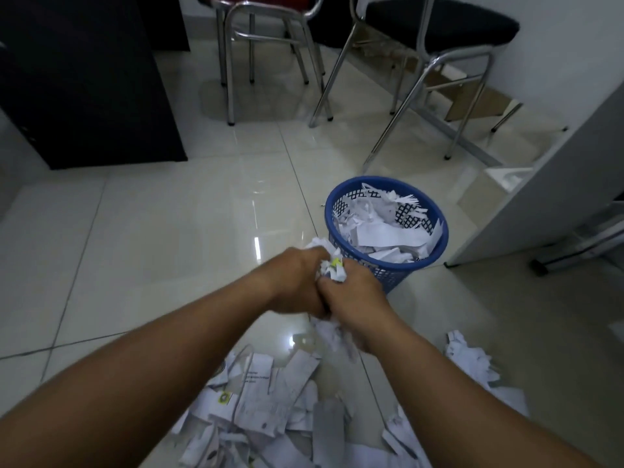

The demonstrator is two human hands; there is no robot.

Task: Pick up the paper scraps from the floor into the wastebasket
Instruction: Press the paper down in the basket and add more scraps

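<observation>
My left hand (297, 282) and my right hand (354, 295) are pressed together around a bunch of white paper scraps (332, 270), held above the floor just left of the blue mesh wastebasket (422, 265). Scraps stick out above and below my fingers. The wastebasket stands upright and holds a heap of white scraps (381, 231). A large pile of torn paper (270, 410) lies on the tiles under my forearms. A smaller pile (472, 363) lies to the right.
Two metal-legged chairs (270, 62) (439, 79) stand beyond the basket. A dark cabinet (84, 79) fills the upper left. A grey panel (540, 197) leans at the right, close to the basket. Glossy tiled floor (169, 231) stretches to the left.
</observation>
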